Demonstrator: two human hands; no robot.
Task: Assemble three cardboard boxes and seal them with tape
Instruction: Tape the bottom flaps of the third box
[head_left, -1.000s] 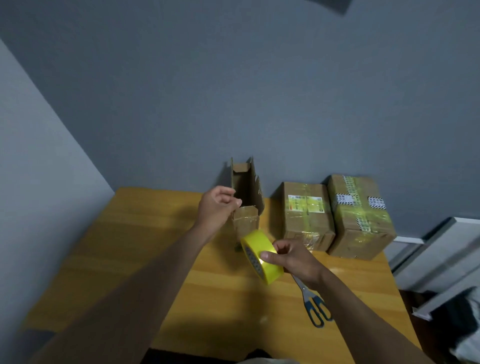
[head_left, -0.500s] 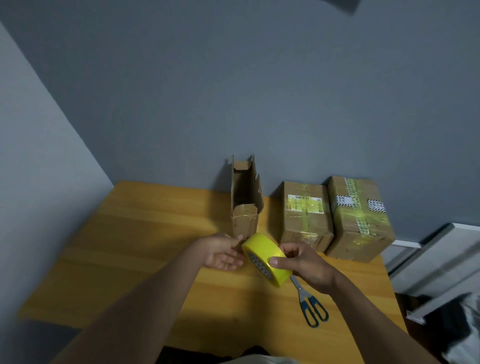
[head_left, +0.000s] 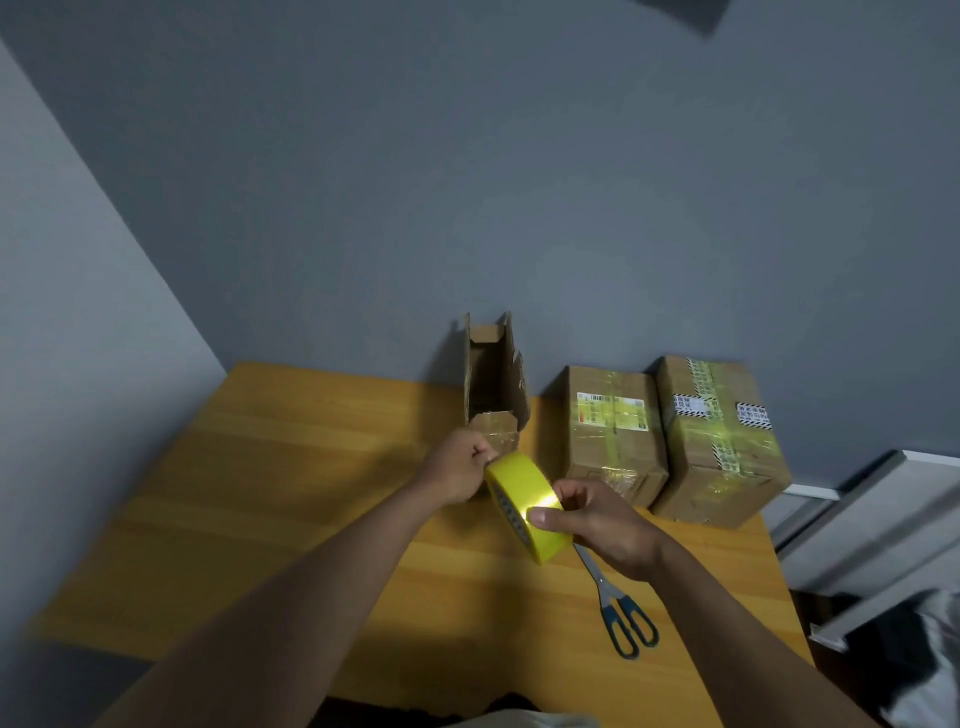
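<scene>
My right hand (head_left: 605, 525) grips a yellow tape roll (head_left: 524, 499) above the wooden table (head_left: 270, 493), thumb across its outer face. My left hand (head_left: 460, 473) has its fingers curled against the roll's upper left edge, seemingly pinching the tape end. Just behind the hands stands a narrow cardboard box (head_left: 496, 384), its top flaps up and its inside showing. Two sealed boxes stand to its right against the wall: a smaller one (head_left: 613, 431) with a label and a larger one (head_left: 719, 436) crossed by yellow tape.
Blue-handled scissors (head_left: 621, 613) lie on the table under my right wrist. White boards (head_left: 872, 519) lean off the table's right edge, with dark and pale fabric (head_left: 919, 654) below them. A grey wall runs behind the table.
My left hand left the open box's front, dropped to the tape roll and now closes on its edge. My right hand lifted the roll slightly up and right.
</scene>
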